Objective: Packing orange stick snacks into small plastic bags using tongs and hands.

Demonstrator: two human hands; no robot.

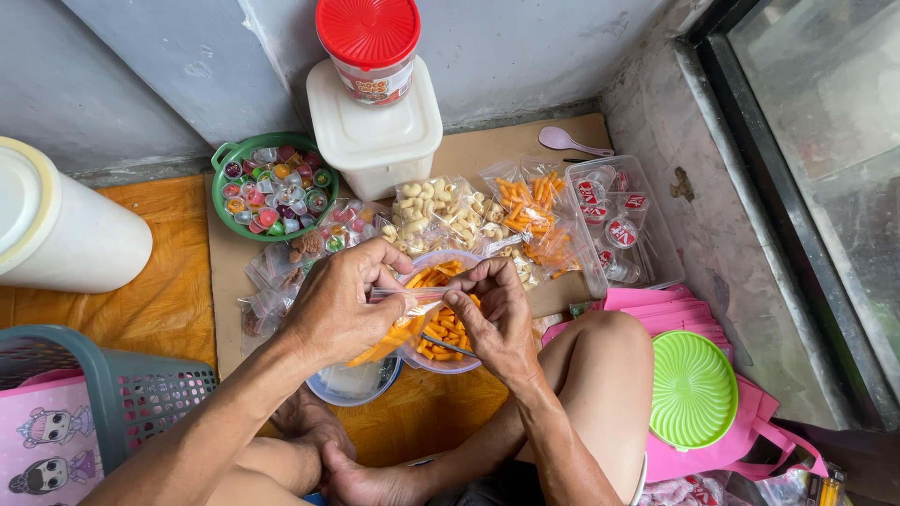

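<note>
My left hand (342, 300) and my right hand (492, 314) both pinch the top edge of a small clear plastic bag (398, 333) filled with orange stick snacks. The bag hangs over a clear bowl (441, 361) that holds more of the same orange snacks. Beyond the bowl lie filled bags of orange sticks (530, 211) and bags of pale puffed snacks (436, 211). My bare knees and feet frame the bowl from below.
A green basket of jelly cups (272, 187) sits at the back left beside a white lidded tub (375, 131) with a red-lidded jar (370, 42) on top. A clear box of small cups (619, 220), a green lid (692, 389), a pink bag (750, 422), a grey basket (112, 389).
</note>
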